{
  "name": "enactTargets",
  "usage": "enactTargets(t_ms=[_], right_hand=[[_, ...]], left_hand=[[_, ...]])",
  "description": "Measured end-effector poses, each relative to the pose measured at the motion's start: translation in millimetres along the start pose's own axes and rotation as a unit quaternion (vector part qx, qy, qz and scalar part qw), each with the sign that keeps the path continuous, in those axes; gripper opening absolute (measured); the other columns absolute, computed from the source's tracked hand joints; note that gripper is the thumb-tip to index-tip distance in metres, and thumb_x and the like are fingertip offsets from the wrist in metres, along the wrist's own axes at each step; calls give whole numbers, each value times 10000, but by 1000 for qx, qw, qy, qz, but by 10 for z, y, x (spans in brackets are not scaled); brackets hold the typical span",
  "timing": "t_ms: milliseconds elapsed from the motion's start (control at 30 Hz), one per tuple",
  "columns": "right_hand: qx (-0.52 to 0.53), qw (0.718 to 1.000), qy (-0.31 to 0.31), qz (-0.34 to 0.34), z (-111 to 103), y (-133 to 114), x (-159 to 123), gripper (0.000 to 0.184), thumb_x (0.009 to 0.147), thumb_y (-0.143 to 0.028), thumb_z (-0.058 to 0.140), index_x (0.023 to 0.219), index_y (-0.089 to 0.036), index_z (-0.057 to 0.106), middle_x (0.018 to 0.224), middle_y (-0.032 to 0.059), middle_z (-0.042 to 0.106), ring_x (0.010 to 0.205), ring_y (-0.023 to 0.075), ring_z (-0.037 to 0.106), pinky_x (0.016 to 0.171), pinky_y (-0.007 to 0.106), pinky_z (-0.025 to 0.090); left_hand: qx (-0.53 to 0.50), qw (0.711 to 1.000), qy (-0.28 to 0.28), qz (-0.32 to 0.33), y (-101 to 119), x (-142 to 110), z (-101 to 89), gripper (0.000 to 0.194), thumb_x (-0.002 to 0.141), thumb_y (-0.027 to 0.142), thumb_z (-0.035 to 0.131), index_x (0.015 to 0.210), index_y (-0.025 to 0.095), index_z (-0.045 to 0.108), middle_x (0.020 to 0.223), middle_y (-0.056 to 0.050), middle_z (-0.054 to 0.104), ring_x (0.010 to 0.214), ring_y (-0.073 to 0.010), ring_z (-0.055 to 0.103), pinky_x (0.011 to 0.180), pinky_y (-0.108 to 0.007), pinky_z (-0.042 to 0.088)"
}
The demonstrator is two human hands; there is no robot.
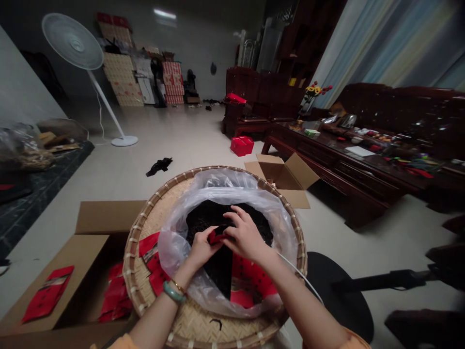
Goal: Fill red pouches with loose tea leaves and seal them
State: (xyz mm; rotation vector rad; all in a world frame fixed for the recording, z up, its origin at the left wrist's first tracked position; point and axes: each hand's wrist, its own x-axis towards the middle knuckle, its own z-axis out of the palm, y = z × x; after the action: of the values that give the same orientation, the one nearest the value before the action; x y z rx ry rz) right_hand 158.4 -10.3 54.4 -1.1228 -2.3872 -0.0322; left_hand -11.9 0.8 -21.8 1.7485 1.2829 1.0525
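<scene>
My left hand [203, 247] pinches the left side of a small red packet [215, 237], its thumb and fingers closed on the edge. On the packet's right side, my right hand [247, 235] grips with thumb and lower fingers, while its upper fingers are raised and bent. The packet's mouth looks dark and partly open. Below lies a clear plastic bag [170, 242] with its rim folded out, full of dark loose leaf-like stuff [203, 213]. More red packets [250, 281] rest in the bag beneath my right forearm. The bag sits in a round woven bamboo tray [178, 186].
Red packets [154, 261] lie at the tray's left. An open cardboard box [90, 218] at left holds more; another cardboard box [286, 179] stands beyond the tray. A black round base [337, 295] is at right, near a dark wooden table [327, 160]. A white fan [124, 140] stands behind.
</scene>
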Motion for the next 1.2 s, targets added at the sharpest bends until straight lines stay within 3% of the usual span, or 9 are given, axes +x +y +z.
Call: enactTargets(t_ms=[100,233,433,567,700,800,867,1067,1200], right_hand=[[43,998,-45,18,-31,61,99,178,760,-315,636,874,-186,680,1167,116,538,1219,309,336,949,475,372],[143,987,-42,53,42,158,197,264,760,-297,649,1011,-215,662,1141,91,539,1136,238,416,973,411,367],[264,953,-112,97,199,268,292,174,811,-330,598,852,-213,721,1017,71,585,992,191,518,887,348,412],[327,934,-52,137,230,273,266,148,757,-293,652,871,-219,709,946,41,581,835,145,556,732,270,455],[416,873,37,251,315,261,189,239,684,-304,684,892,-187,665,729,-5,600,612,105,533,560,222,441],[485,812,38,321,385,248,141,261,637,-338,700,813,-149,662,586,-18,589,512,96,507,502,218,422],[506,793,30,338,403,238,122,248,617,-349,705,732,-133,664,585,4,614,503,101,517,496,223,419],[493,801,0,340,360,228,95,213,619,-339,690,687,-138,675,598,17,642,525,114,539,477,215,405],[465,820,-14,334,396,226,70,187,636,-322,683,660,-137,680,600,22,648,536,120,549,484,217,411]], left_hand=[[-20,999,-15,-24,17,11,15,284,636,282,686,875,132,649,720,-3,654,638,-143,567,603,-231,441],[-82,993,-48,-70,75,36,0,431,580,278,733,963,120,618,817,-16,659,697,-152,577,647,-248,458],[-97,984,-103,-108,105,34,-5,368,541,220,748,868,107,624,729,-5,651,650,-151,580,624,-257,458],[-127,979,-89,-133,84,42,-23,426,516,253,775,877,103,606,758,-22,663,672,-165,599,636,-269,467],[-189,967,-65,-155,126,43,-32,522,489,283,803,939,109,602,831,-46,683,737,-187,627,697,-293,490],[-264,946,-38,-183,205,35,-25,509,569,377,760,981,120,605,831,-49,690,709,-177,635,651,-277,501],[-312,930,-19,-191,251,33,-23,449,657,450,685,957,121,624,776,-43,691,658,-155,629,605,-248,492],[-361,907,6,-218,292,-2,-14,363,662,453,689,707,94,658,582,-23,653,499,-106,570,499,-207,454],[-404,882,-1,-242,323,-48,19,335,639,412,725,733,99,650,609,-21,660,505,-101,590,492,-193,464]])
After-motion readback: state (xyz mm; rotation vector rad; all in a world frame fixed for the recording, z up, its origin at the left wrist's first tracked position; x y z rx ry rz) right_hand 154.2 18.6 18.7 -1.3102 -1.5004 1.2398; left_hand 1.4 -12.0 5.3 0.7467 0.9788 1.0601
